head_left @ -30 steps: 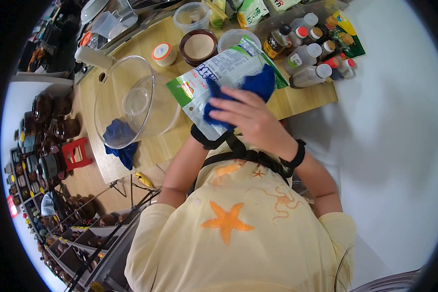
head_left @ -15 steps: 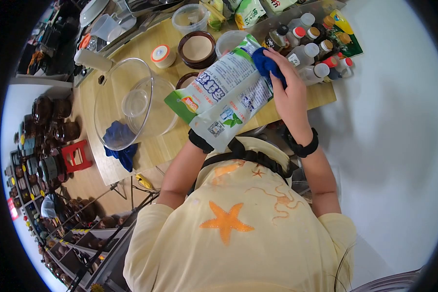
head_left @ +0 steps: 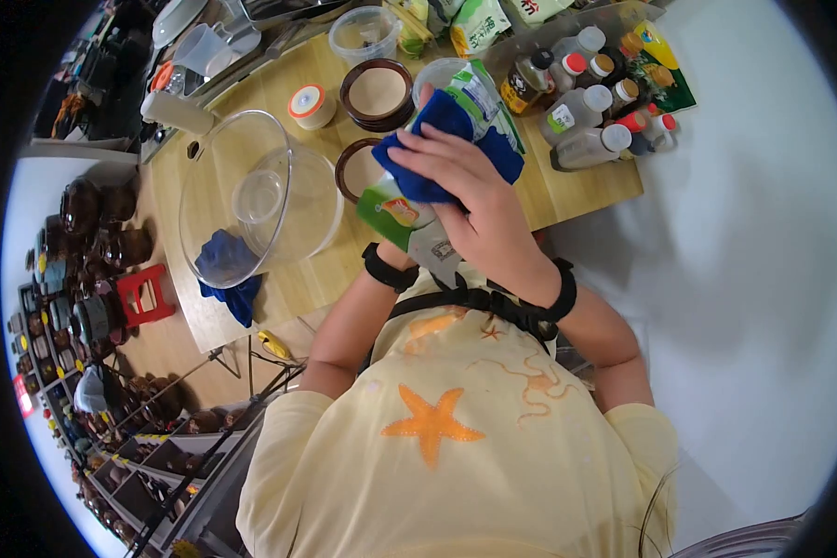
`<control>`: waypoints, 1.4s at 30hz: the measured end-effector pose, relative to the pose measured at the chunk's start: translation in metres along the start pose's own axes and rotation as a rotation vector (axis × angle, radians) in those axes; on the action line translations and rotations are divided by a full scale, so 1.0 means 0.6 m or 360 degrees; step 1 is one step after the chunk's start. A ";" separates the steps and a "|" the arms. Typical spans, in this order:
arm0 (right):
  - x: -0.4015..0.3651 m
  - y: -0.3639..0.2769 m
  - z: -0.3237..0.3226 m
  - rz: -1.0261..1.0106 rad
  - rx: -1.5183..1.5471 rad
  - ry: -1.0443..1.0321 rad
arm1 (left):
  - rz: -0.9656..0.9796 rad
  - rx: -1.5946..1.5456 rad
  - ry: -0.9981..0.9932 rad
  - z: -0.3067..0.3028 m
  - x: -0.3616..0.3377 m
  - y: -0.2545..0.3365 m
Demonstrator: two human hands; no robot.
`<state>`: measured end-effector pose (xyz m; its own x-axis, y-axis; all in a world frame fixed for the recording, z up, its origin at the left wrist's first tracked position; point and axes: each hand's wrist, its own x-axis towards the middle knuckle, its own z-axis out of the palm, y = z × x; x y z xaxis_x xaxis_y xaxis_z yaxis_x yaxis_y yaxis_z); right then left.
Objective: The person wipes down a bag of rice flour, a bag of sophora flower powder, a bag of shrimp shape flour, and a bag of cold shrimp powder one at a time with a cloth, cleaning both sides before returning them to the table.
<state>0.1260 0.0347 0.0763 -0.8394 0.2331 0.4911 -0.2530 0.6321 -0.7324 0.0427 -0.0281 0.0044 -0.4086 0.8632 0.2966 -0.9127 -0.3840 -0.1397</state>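
Observation:
A green and white printed bag (head_left: 388,206) is held up over the table's front edge, its lower part pointing toward my body. My right hand (head_left: 470,191) presses a dark blue cloth (head_left: 428,139) against the bag's face, fingers spread across the cloth. Most of my left hand (head_left: 396,255) is behind the bag; only a bit near its black wristband shows, and its fingers are largely hidden as it supports the bag from beneath. Just behind the bag sits a brown-rimmed bowl (head_left: 355,167).
On the wooden table (head_left: 293,337), a large clear bowl (head_left: 321,209) stands at left beside another blue cloth (head_left: 237,298). Farther back are a lidded jar (head_left: 311,107), a brown dish (head_left: 377,91) and a plastic tub (head_left: 365,37). Several bottles (head_left: 578,113) stand at right.
My right hand has moved left and toward me with the blue cloth, from the bag's upper right corner to across its middle. The bag has tilted, and less of its print shows.

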 end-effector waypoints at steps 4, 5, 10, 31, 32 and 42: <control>-0.011 0.002 -0.010 -0.0039 0.0085 -0.0142 | 0.0061 -0.0091 -0.0206 -0.007 0.013 0.002; -0.011 0.005 -0.015 -0.0071 -0.0042 -0.0144 | 0.0056 -0.0089 -0.0198 -0.002 0.012 0.003; 0.006 0.049 -0.049 -0.0096 -0.0614 0.0003 | -0.0172 -0.0018 0.0189 0.009 -0.018 0.012; 0.035 0.053 -0.055 0.0261 -0.0321 0.0181 | -0.0139 0.0075 0.0459 0.010 -0.050 0.037; 0.031 0.052 -0.056 0.0240 -0.0356 0.0162 | -0.0159 -0.0031 0.0388 0.009 -0.049 0.037; -0.027 0.013 -0.073 0.0109 -0.0689 -0.0009 | -0.0283 -0.0229 -0.0048 0.021 -0.025 0.021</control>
<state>0.1585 0.0685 0.0832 -0.8500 0.2819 0.4450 0.0274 0.8672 -0.4971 0.0372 -0.0499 0.0100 -0.2436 0.9019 0.3566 -0.9609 -0.1745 -0.2152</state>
